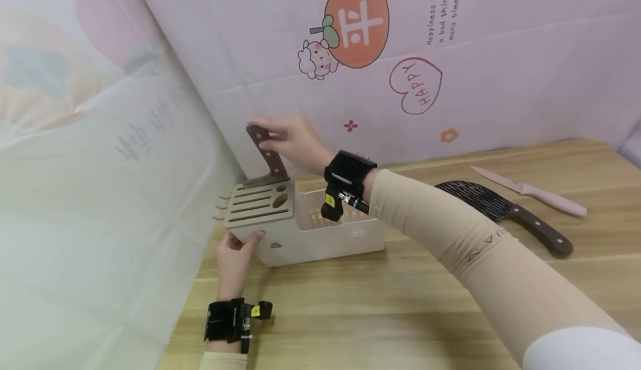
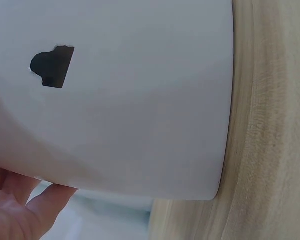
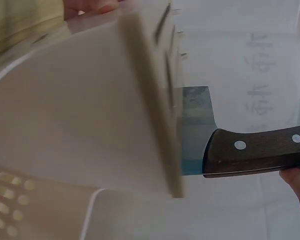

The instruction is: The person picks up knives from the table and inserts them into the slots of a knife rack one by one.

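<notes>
A white knife holder (image 1: 280, 247) with a slotted beige top stands on the table. My right hand (image 1: 295, 139) grips the brown riveted handle of a kitchen knife (image 1: 269, 156) above the rear of the slotted top. Most of its broad blade is hidden inside a slot; in the right wrist view the part near the handle (image 3: 255, 150) shows outside the top. At the near left corner, my left hand (image 1: 237, 256) holds the holder, thumb on its front wall. Its fingertips reach behind the holder's edge in the left wrist view.
To the right on the wooden table (image 1: 400, 303) lie a dark-bladed cleaver (image 1: 538, 228) and a pink knife (image 1: 551, 198). Several small hooks stick out of the holder's left side. A perforated basket part (image 1: 325, 211) joins its right. Printed sheets cover the left and back walls.
</notes>
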The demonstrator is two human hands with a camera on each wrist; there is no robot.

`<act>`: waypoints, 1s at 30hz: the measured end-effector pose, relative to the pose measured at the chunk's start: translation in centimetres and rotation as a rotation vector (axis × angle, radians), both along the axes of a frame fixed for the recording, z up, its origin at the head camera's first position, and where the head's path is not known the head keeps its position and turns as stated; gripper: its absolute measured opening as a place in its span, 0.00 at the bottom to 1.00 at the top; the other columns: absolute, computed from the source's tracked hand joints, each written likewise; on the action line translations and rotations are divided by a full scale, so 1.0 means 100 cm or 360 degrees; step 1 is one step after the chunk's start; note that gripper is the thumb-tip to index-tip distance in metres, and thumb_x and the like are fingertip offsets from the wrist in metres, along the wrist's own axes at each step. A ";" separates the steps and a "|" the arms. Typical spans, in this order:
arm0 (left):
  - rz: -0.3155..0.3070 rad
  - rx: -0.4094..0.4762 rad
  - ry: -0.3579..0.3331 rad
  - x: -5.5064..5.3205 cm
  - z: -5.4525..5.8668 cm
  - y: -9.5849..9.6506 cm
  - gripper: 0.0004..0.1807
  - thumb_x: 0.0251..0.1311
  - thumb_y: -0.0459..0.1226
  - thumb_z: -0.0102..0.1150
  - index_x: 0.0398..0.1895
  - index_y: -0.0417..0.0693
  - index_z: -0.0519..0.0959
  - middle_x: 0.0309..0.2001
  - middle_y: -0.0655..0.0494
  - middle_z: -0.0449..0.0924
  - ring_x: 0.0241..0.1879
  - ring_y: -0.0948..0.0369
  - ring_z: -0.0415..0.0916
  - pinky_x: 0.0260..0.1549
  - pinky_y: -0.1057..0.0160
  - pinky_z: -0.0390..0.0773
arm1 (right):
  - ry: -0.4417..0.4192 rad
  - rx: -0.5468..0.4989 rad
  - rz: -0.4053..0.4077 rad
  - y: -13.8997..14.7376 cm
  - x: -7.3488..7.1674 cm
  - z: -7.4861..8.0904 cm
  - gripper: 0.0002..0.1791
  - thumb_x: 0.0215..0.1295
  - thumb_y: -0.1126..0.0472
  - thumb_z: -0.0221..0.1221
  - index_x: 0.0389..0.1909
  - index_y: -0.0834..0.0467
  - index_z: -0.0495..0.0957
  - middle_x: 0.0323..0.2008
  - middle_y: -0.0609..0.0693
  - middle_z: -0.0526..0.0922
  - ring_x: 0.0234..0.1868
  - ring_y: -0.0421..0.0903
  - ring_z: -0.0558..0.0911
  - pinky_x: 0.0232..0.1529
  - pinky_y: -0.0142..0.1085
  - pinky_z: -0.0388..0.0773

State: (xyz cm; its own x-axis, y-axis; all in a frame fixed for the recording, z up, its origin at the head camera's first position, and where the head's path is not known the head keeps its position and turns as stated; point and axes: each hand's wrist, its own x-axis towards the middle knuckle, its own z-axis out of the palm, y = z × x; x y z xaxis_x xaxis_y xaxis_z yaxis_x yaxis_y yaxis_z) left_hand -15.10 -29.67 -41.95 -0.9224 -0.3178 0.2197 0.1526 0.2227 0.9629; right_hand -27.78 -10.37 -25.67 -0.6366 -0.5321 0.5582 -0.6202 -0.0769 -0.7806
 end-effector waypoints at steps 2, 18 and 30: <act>0.0006 0.0002 -0.0002 0.000 0.000 0.001 0.27 0.49 0.43 0.70 0.52 0.43 0.73 0.46 0.49 0.77 0.45 0.56 0.76 0.42 0.67 0.77 | 0.0056 0.0039 -0.0007 0.004 0.001 -0.008 0.25 0.60 0.74 0.57 0.60 0.59 0.71 0.61 0.52 0.69 0.58 0.42 0.72 0.49 0.27 0.73; 0.0009 0.0036 0.0021 0.004 -0.002 0.004 0.26 0.53 0.41 0.67 0.55 0.44 0.71 0.49 0.49 0.75 0.48 0.57 0.74 0.44 0.69 0.75 | 0.0244 0.0728 0.0148 0.044 0.001 -0.021 0.44 0.66 0.70 0.51 0.72 0.36 0.39 0.70 0.42 0.51 0.63 0.41 0.66 0.55 0.29 0.69; 0.0033 0.0024 -0.0050 0.006 0.000 0.010 0.28 0.53 0.40 0.67 0.57 0.43 0.69 0.50 0.48 0.74 0.49 0.59 0.73 0.45 0.71 0.74 | 0.1027 0.1337 -0.0041 0.188 0.004 -0.089 0.37 0.66 0.59 0.56 0.72 0.51 0.50 0.72 0.50 0.46 0.71 0.53 0.45 0.68 0.49 0.40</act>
